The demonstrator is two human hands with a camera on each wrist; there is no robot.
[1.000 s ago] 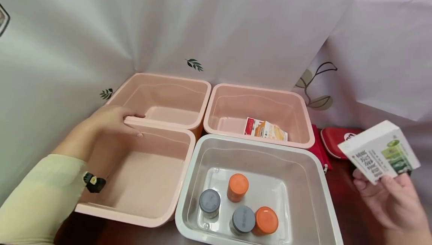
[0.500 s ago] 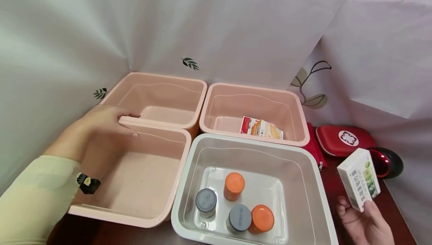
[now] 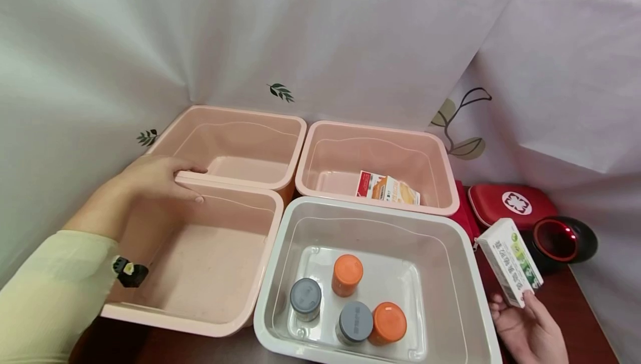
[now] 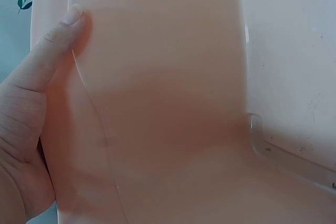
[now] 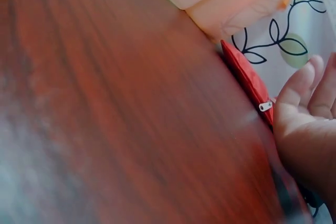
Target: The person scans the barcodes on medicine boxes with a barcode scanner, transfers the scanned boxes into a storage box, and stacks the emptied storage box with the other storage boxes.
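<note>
My right hand [image 3: 531, 330] has its fingers clamped on a white-and-green cardboard box [image 3: 511, 264], long axis slanting away-left, over the strip of dark-red wooden counter [image 3: 576, 314] right of the grey plastic bin [image 3: 375, 233]; my left hand [image 3: 155, 179] clasps the near pink plastic bin [image 3: 215, 269] by its far rim.

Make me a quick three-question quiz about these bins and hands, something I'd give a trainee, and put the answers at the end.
1. Multiple choice: what does the right hand's grip hold?
A) a red zip case
B) a white box with green print
C) a grey-topped jar

2. Count: how many orange-topped jars are in the grey bin?

3. True or false: the left hand's grip is on the rim of the near-left pink bin.

Key: 1. B; 2. two; 3. true.
</note>
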